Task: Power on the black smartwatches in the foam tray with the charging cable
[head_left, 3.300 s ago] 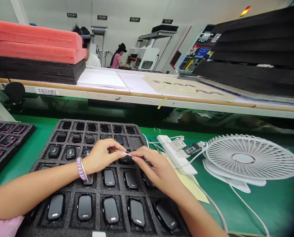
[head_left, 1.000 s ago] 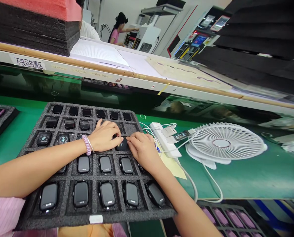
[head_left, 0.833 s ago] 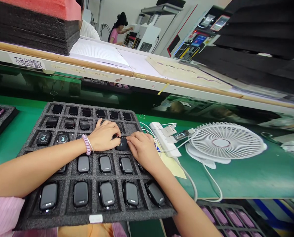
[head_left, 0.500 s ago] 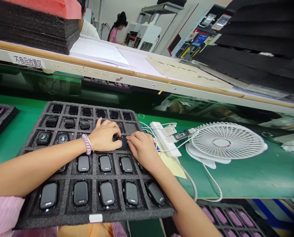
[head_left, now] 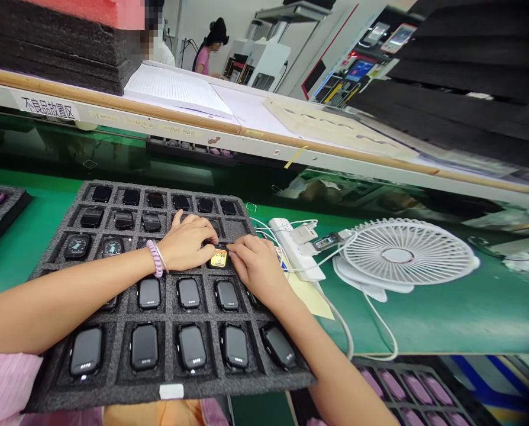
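Observation:
A smartwatch [head_left: 219, 257] with a lit yellow screen sits in a compartment of a dark foam tray [head_left: 171, 316]. My left hand [head_left: 191, 242] reaches across the tray, its thumb and curled fingers at the watch's left side. My right hand [head_left: 258, 266] pinches the watch's right edge with its fingertips. Around them, several black watch bodies lie in the other compartments. Two in the third row, such as the watch face [head_left: 78, 245], show lit dials; most others have dark screens. My left forearm and right hand partly cover some compartments.
A white fan [head_left: 406, 251] lies to the right, beside a power strip [head_left: 295, 248] with cables. Another foam tray [head_left: 0, 207] is at the left. Lower right, a tray holds purple pieces [head_left: 415, 387]. A shelf [head_left: 180, 127] with papers runs behind; people sit beyond it.
The screen of the watch between my hands has turned from dark to a lit yellow display. Both hands have stayed nearly in place.

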Tool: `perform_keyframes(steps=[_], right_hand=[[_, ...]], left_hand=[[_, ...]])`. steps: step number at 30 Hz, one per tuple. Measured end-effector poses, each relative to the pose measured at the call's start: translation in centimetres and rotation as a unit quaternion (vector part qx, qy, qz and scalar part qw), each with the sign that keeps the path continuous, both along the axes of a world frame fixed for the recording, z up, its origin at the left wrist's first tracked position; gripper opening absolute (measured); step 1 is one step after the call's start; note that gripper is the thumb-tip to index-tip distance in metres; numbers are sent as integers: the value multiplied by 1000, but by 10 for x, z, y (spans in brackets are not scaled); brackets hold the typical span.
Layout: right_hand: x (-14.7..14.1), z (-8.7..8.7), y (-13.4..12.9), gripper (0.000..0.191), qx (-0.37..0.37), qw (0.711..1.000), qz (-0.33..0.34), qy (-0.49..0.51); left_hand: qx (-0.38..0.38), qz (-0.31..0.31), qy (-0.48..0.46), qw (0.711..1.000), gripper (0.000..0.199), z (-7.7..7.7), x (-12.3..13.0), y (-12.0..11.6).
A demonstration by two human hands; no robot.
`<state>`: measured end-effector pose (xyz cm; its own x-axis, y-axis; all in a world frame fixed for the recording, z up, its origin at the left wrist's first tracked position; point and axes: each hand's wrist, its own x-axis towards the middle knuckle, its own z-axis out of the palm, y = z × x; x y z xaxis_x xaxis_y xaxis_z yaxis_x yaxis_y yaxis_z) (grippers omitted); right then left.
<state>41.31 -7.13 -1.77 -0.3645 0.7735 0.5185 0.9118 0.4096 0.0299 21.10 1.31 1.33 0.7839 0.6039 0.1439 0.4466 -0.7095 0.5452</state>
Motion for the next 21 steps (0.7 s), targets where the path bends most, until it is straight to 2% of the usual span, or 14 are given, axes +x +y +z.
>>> perform_keyframes(steps=[3, 8, 11, 15, 18, 21], right_hand=[[0, 0, 0, 19, -2, 1000, -2, -1], [-2, 2, 0, 21, 17, 1000, -11, -9], [2, 6, -2, 22, 56, 997, -49, -5], [26, 13, -11, 22, 94, 989, -105, 49], [47, 14, -23, 21, 77, 991, -84, 73], [58, 7, -32, 20, 45, 996, -47, 54]], left_hand=[[-4, -7, -3, 1000, 26, 2, 0, -1], [2, -12, -15, 1000, 25, 0, 0, 0], [17, -4, -18, 1000, 23, -2, -1, 0], [58, 7, 0, 998, 29, -5, -1, 1], [76, 1, 10, 997, 33, -8, -1, 1], [88, 3, 10, 996, 32, -11, -1, 2]])
